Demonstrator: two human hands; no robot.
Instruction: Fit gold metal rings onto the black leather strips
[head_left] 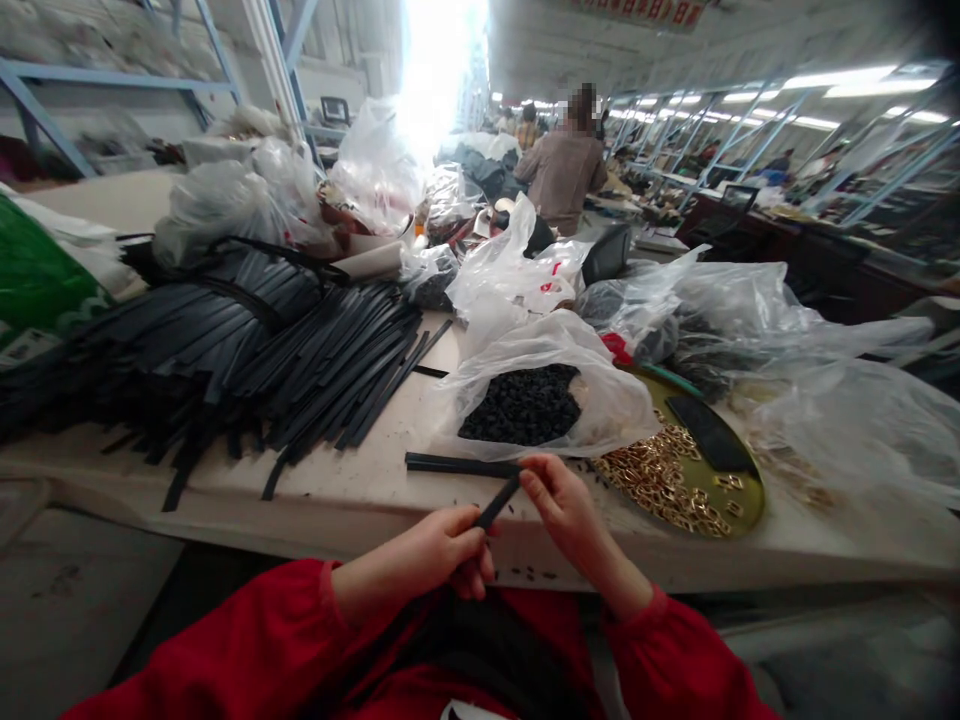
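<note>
My left hand (pixel 442 555) is closed around the lower end of a narrow black strap (pixel 499 501) held just in front of the table edge. My right hand (pixel 566 510) pinches the strap's upper end with fingers together. Both arms wear red sleeves. Another black strap (pixel 457 464) lies flat on the pale table (pixel 360 490) just beyond my hands. Behind it sits an open clear plastic bag (pixel 540 385) full of small black pieces. To the right lies a round yellow tray (pixel 739 495) with several gold metal buckles and a flat black piece.
A large heap of black straps (pixel 225 350) covers the table's left half. Clear plastic bags (pixel 750 310) crowd the back and right side. A green bag (pixel 37 275) is at far left. A person in a brown top (pixel 562 170) stands farther back among blue metal racks.
</note>
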